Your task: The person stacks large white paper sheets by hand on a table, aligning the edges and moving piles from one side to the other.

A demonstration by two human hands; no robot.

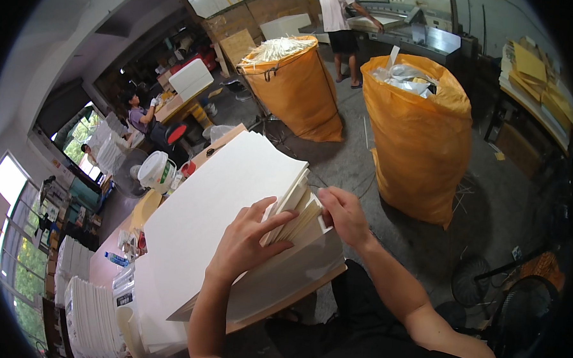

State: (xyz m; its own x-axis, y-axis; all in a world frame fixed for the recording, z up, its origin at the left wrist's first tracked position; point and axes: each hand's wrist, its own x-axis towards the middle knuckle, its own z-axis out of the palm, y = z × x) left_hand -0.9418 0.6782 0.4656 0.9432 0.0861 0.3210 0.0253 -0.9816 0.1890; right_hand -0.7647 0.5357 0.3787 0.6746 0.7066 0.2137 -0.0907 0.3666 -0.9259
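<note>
A thick stack of large white paper sheets (221, 202) lies on the table in front of me, its near-right corner fanned into layers. My left hand (249, 235) rests on that corner with its fingers spread. Its index finger and thumb reach over the cream-coloured sheet edges (302, 219). At the right end of those edges, my right hand (346, 213) is closed, thumb and fingers pinching the corner of some sheets. How many sheets it grips is hidden. More white sheets (295, 269) lie below the fanned layers.
Two orange sacks of scraps, one sack (297, 90) farther off and one sack (416, 133) nearer, stand beyond the table. A white bucket (157, 171), a bottle (117, 259) and paper piles (92, 318) are at left. A fan (527, 311) stands at right. Other people work farther back.
</note>
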